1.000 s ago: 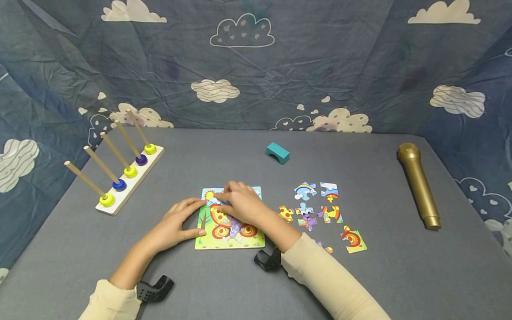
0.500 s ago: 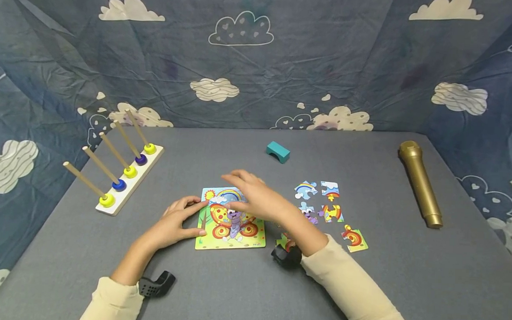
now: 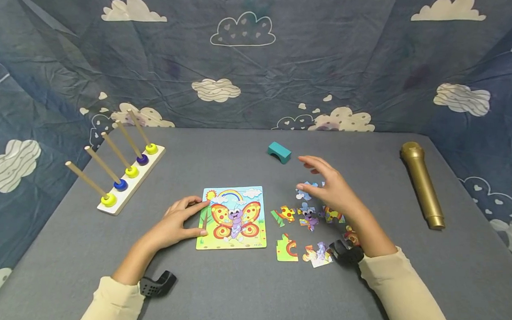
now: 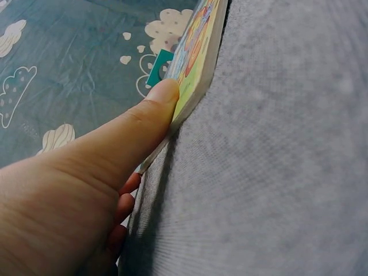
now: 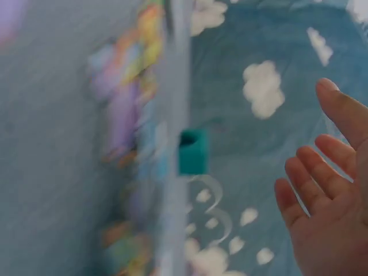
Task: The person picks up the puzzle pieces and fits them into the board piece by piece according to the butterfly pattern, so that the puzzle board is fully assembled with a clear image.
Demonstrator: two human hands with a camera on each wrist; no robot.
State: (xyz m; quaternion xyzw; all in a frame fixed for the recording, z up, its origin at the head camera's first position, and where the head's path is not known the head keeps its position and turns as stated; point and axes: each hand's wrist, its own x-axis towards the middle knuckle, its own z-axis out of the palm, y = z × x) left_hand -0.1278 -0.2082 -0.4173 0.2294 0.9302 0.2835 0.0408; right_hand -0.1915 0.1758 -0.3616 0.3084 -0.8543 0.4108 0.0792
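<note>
A square butterfly picture board (image 3: pixel 235 225) lies flat on the table, with a sun, rainbow and cloud along its top. My left hand (image 3: pixel 178 225) rests at its left side, thumb and fingertips touching the edge; the left wrist view shows the thumb (image 4: pixel 155 106) laid on the board's corner. Over the jigsaw pieces to the right hovers my right hand (image 3: pixel 333 188), fingers spread and holding nothing. Beneath it are a rainbow piece (image 3: pixel 304 193), a purple face piece (image 3: pixel 308 217) and several others, partly hidden by hand and wrist. The right wrist view is blurred at the pieces.
A teal arch block (image 3: pixel 279 152) sits behind the pieces. On the left stands a white peg stand (image 3: pixel 130 184) with yellow and blue rings. A gold microphone (image 3: pixel 423 187) lies at the right. Cloud-print cloth (image 3: pixel 259 66) hangs behind the table.
My right hand has lifted off the board and moved right, over the loose pieces. That uncovers the whole butterfly picture. My left hand has stayed at the board's edge.
</note>
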